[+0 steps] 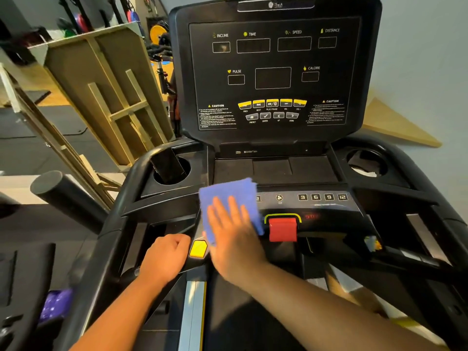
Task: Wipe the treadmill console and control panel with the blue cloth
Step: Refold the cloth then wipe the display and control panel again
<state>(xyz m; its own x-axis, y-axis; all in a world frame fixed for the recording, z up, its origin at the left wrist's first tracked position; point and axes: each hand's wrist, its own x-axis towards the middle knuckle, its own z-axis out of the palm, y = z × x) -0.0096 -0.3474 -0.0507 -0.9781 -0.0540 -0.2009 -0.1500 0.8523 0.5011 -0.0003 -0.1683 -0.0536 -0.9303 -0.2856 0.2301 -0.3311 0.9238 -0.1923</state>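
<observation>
The black treadmill console (274, 72) stands upright ahead, its display windows dark and yellow buttons in a row low on it. Below lies the control panel (321, 198) with numbered keys and a fan button. My right hand (233, 239) presses flat, fingers spread, on the blue cloth (228, 196), which covers the left part of that panel. My left hand (164, 257) is closed around the black handlebar (131, 214) just left of a yellow button (198, 248). A red stop key (282, 229) sits right of the cloth.
A dark phone (168, 165) leans in the left cup holder; the right cup holder (367, 163) holds something pale. Wooden frames (109, 97) lean at the left, gym weights behind them. A black roller (65, 196) sticks out at the left. A grey wall is at the right.
</observation>
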